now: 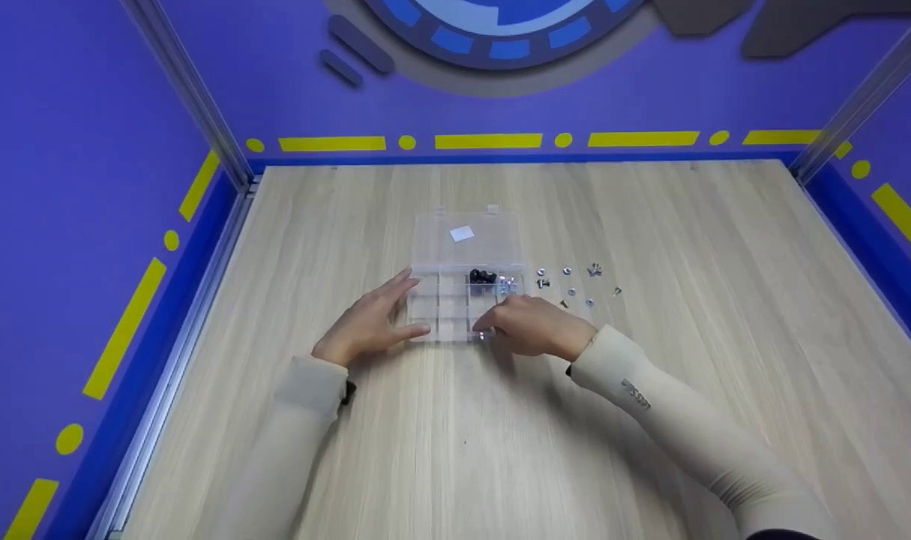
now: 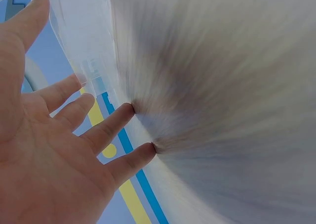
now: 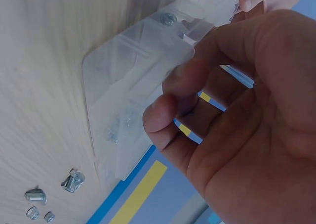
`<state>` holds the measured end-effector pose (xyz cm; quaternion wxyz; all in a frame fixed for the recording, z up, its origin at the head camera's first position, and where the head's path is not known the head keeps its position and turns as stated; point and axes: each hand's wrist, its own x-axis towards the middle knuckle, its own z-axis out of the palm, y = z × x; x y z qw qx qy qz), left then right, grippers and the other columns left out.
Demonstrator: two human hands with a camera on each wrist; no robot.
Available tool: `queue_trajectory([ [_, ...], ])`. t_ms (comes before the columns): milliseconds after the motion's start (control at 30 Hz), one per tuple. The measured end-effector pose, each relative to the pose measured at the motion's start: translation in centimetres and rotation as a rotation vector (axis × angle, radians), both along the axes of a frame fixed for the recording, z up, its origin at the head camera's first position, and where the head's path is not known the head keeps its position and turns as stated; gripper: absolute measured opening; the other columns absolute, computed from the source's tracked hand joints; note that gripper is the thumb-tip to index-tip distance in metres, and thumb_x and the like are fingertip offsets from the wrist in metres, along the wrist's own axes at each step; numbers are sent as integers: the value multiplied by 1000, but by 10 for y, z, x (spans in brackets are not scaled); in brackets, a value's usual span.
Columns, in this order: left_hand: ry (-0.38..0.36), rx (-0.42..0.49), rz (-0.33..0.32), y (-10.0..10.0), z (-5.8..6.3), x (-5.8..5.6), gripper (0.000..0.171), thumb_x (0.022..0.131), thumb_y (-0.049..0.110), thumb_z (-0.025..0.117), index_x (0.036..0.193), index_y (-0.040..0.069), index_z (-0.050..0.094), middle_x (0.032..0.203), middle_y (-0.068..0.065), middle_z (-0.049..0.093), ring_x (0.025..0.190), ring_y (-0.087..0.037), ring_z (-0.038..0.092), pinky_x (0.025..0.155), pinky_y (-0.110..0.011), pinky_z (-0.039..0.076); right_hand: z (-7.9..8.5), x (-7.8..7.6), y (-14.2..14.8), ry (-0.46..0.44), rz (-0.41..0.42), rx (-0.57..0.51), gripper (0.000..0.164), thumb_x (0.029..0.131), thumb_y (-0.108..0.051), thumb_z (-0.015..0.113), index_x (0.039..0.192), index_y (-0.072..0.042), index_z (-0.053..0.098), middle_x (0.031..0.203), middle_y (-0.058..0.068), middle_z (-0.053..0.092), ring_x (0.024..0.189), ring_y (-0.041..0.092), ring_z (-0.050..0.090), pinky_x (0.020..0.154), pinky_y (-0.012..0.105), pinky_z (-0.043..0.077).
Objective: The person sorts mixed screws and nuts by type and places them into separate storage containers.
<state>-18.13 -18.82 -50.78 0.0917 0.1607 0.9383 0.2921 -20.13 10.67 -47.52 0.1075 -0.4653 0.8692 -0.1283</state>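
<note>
A clear plastic compartment box [image 1: 453,306] lies on the table with its lid [image 1: 466,244] folded back. My left hand [image 1: 369,319] rests along its left side, fingers spread and thumb at the front left corner; two fingertips touch the tabletop in the left wrist view. Over the front right part of the box is my right hand [image 1: 534,322], fingers bent, index fingertip down in a compartment. Close by that fingertip lies a shiny screw [image 3: 168,19], seen through the box wall. I cannot tell whether the right fingertips pinch anything.
Black parts [image 1: 483,277] and silvery pieces [image 1: 507,283] fill two compartments at the back right. Several loose screws [image 1: 543,283] lie on the table [image 1: 455,450] right of the box. A small white label [image 1: 462,234] shows at the lid. Blue panels [image 1: 73,187] surround the table.
</note>
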Motion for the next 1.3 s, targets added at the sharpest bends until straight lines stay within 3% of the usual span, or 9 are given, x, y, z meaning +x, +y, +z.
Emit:
queue_trajectory([
  [433, 0, 3, -1, 1, 2, -2, 87, 92, 55, 73, 161, 17, 36, 171, 0, 20, 154, -27, 25, 123, -49, 25, 0, -1, 3, 7, 9, -42, 34, 92, 8, 64, 117, -9, 79, 112, 5, 77, 100, 22, 74, 86, 40, 60],
  [767, 19, 9, -14, 1, 1, -2, 88, 91, 53, 74, 160, 14, 37, 171, -2, 20, 153, -28, 27, 123, -49, 26, 3, -10, 18, 58, 10, -221, 32, 95, 9, 55, 113, -5, 78, 114, 6, 76, 109, 22, 71, 90, 38, 58],
  [967, 17, 2, -19, 0, 1, 0, 88, 91, 55, 73, 161, 15, 36, 171, -2, 19, 154, -29, 26, 123, -49, 26, 4, -20, 38, 107, -57, -298, 29, 97, 7, 61, 119, -5, 75, 120, 8, 73, 113, 24, 69, 93, 40, 58],
  [1133, 13, 8, -20, 0, 2, 1, 89, 91, 54, 74, 161, 14, 35, 171, -3, 20, 154, -29, 26, 123, -48, 26, 4, -31, 63, 163, -142, -266, 36, 96, 6, 66, 129, -7, 71, 132, 15, 66, 125, 32, 61, 104, 47, 51],
  [1300, 10, 5, -16, 0, 2, 0, 89, 91, 54, 74, 161, 14, 35, 171, -3, 19, 154, -29, 25, 123, -49, 25, 1, -38, 86, 142, -233, -226, 36, 93, 7, 69, 127, -6, 71, 135, 19, 63, 128, 37, 57, 106, 52, 48],
])
